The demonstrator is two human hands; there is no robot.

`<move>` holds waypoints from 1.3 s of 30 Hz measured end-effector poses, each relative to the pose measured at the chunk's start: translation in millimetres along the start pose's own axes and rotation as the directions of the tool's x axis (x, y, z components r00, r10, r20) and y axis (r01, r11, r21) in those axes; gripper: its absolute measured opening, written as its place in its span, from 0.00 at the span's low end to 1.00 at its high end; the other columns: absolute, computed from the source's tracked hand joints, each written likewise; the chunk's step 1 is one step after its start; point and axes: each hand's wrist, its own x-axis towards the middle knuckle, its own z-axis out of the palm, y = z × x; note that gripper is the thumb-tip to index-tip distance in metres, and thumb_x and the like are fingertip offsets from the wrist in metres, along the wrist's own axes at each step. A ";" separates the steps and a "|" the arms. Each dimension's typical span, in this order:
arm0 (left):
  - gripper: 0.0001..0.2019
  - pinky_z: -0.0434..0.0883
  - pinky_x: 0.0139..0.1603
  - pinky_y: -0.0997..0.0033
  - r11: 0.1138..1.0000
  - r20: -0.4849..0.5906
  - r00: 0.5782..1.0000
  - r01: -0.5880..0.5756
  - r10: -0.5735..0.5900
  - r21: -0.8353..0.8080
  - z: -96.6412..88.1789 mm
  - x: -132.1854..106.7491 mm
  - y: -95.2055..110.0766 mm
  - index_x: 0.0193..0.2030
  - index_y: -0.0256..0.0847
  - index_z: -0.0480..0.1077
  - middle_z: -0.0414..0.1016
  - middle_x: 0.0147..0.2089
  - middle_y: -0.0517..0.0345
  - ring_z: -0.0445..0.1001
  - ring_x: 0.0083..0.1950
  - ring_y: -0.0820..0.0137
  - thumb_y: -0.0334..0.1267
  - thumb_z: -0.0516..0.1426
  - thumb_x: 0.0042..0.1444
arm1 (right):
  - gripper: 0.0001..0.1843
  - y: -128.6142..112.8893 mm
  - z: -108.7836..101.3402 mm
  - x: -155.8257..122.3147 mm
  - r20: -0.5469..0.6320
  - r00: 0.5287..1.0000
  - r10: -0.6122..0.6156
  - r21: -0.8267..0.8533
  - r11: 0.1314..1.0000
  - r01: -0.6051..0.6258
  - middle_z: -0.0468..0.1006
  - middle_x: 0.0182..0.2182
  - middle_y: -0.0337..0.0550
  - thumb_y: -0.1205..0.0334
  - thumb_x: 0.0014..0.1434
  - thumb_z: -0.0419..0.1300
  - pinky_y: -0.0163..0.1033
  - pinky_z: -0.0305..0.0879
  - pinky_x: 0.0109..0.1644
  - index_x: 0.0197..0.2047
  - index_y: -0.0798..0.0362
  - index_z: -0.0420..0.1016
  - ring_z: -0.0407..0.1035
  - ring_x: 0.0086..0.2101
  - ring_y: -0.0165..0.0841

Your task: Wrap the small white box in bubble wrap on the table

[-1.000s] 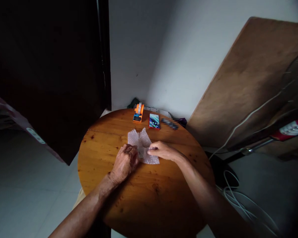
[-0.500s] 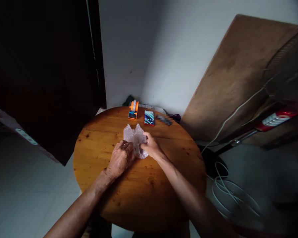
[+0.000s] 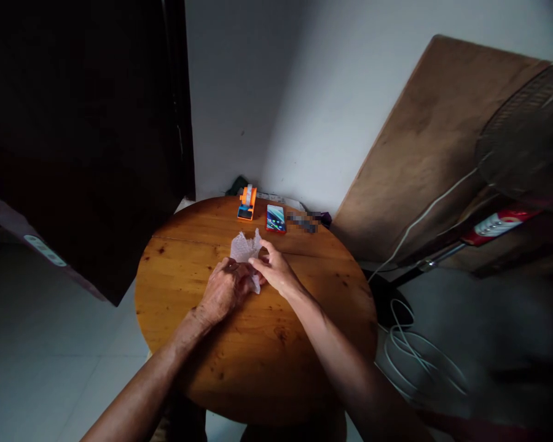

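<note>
A small piece of clear bubble wrap (image 3: 245, 247) is on the round wooden table (image 3: 276, 368), between my two hands. My left hand (image 3: 225, 283) is closed at its near left side, fingers curled and pressing on the plastic. From the right, my right hand (image 3: 275, 267) grips the folded right side of the bubble wrap between thumb and fingers. Whether anything lies inside the folds is hidden by my hands.
Toward the table's far edge stand an orange tape dispenser (image 3: 247, 202) and a phone (image 3: 275, 218) with a lit screen. A blurred dark item (image 3: 304, 221) lies beside the phone. On the right are a fan (image 3: 529, 135), a leaning board (image 3: 410, 135) and a coiled white cable (image 3: 410, 350).
My right hand has moved left, folding the right side of the bubble wrap inward, so the piece looks narrower. My left hand has stayed nearly in place.
</note>
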 end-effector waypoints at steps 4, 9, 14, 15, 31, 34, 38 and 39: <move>0.09 0.72 0.46 0.63 0.989 -0.044 0.998 0.048 -0.055 -0.140 2.4 -1.1 -4.1 0.37 0.41 0.76 0.80 0.41 0.52 0.73 0.45 0.61 0.26 0.57 0.54 | 0.40 2.8 -9.8 -11.6 0.159 0.982 -0.098 0.047 0.995 0.092 0.77 0.34 0.37 0.67 0.54 0.59 0.31 0.66 0.26 0.69 0.50 0.52 0.71 0.25 0.26; 0.13 0.72 0.49 0.62 0.952 -0.144 0.977 0.108 -0.154 -0.286 11.4 -4.6 -10.4 0.45 0.40 0.72 0.78 0.47 0.49 0.75 0.47 0.62 0.28 0.59 0.52 | 0.46 10.5 -6.7 -15.9 0.224 0.952 -0.207 -0.123 0.963 0.239 0.77 0.42 0.41 0.73 0.50 0.57 0.33 0.66 0.31 0.71 0.49 0.50 0.67 0.27 0.25; 0.06 0.71 0.44 0.67 0.899 -0.200 0.930 0.217 -0.310 -0.381 8.1 -5.6 -5.9 0.40 0.39 0.71 0.74 0.43 0.52 0.74 0.44 0.65 0.34 0.57 0.55 | 0.48 11.5 2.6 -14.6 0.234 0.915 -0.329 -0.411 0.820 0.399 0.77 0.41 0.40 0.75 0.51 0.58 0.35 0.65 0.34 0.73 0.46 0.48 0.65 0.27 0.27; 0.06 0.71 0.41 0.68 0.894 -0.183 0.925 0.247 -0.332 -0.374 7.6 -4.9 -4.7 0.38 0.39 0.72 0.73 0.40 0.53 0.73 0.40 0.67 0.37 0.58 0.56 | 0.47 10.9 3.2 -15.2 0.235 0.910 -0.342 -0.449 0.792 0.414 0.78 0.41 0.40 0.75 0.52 0.58 0.35 0.65 0.36 0.73 0.46 0.48 0.65 0.28 0.27; 0.07 0.72 0.51 0.58 0.944 -0.200 0.934 0.254 -0.296 -0.210 23.0 -0.8 -7.5 0.35 0.43 0.70 0.74 0.41 0.53 0.72 0.45 0.62 0.27 0.57 0.50 | 0.26 19.1 -22.6 11.7 0.044 0.927 -0.373 -0.269 0.889 0.370 0.82 0.39 0.44 0.69 0.56 0.53 0.38 0.68 0.41 0.59 0.56 0.67 0.73 0.34 0.32; 0.09 0.73 0.48 0.60 0.924 -0.156 0.927 0.298 -0.340 -0.239 23.4 -0.2 -8.2 0.37 0.40 0.70 0.75 0.41 0.52 0.72 0.44 0.62 0.27 0.57 0.48 | 0.27 22.1 -16.6 21.0 0.112 0.900 -0.422 -0.324 0.840 0.435 0.83 0.41 0.43 0.72 0.58 0.51 0.39 0.68 0.46 0.61 0.53 0.67 0.75 0.39 0.32; 0.15 0.71 0.54 0.54 0.944 -0.157 0.943 0.261 -0.295 -0.204 19.5 -0.4 -6.9 0.45 0.37 0.70 0.75 0.48 0.47 0.72 0.50 0.59 0.28 0.57 0.48 | 0.29 23.4 -9.4 31.9 0.266 0.877 -0.399 -0.344 0.811 0.473 0.83 0.38 0.40 0.76 0.56 0.49 0.39 0.69 0.50 0.58 0.51 0.70 0.76 0.39 0.31; 0.17 0.69 0.57 0.52 0.960 -0.160 0.955 0.222 -0.250 -0.172 18.0 -0.6 -6.3 0.47 0.36 0.70 0.74 0.51 0.45 0.71 0.53 0.57 0.28 0.57 0.49 | 0.28 23.8 -9.0 34.5 0.262 0.880 -0.395 -0.339 0.816 0.467 0.83 0.38 0.40 0.77 0.55 0.49 0.39 0.69 0.50 0.57 0.51 0.72 0.76 0.39 0.31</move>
